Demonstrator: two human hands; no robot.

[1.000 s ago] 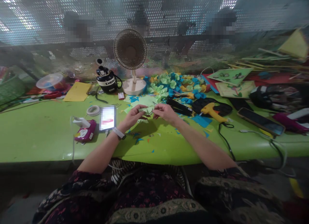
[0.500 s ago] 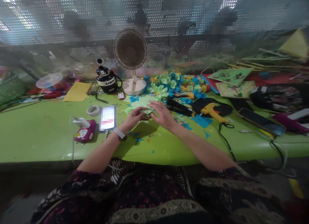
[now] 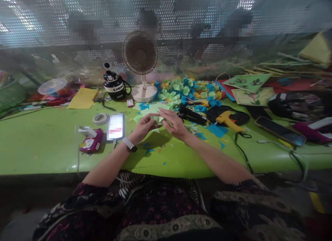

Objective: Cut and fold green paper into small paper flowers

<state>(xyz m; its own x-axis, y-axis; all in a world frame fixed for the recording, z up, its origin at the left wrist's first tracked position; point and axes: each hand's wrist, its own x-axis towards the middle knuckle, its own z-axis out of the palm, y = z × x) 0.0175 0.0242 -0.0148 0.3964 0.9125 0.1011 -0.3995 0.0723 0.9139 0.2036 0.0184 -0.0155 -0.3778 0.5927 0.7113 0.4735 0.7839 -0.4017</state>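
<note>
A small light-green folded paper piece [image 3: 156, 119] is held between my two hands, just above the green table. My left hand [image 3: 144, 127] pinches its left side, thumb and fingers closed on it. My right hand [image 3: 174, 124] grips the right side, its fingers bent over the paper and partly hiding it. Behind my hands lie pale green paper sheets [image 3: 153, 109] and a heap of folded blue, green and yellow paper flowers [image 3: 189, 90]. A black stapler [image 3: 192, 115] rests right of my right hand.
A white fan [image 3: 141, 61] and a black bottle [image 3: 114, 88] stand at the back. To the left are a lit phone [image 3: 115, 126], a tape roll [image 3: 100, 119] and a purple tissue pack [image 3: 92, 142]. A yellow glue gun [image 3: 229, 121] and another phone [image 3: 281, 131] lie right.
My fingers have shifted slightly around the light-green paper, which now shows a different side. Both hands stay in nearly the same place.
</note>
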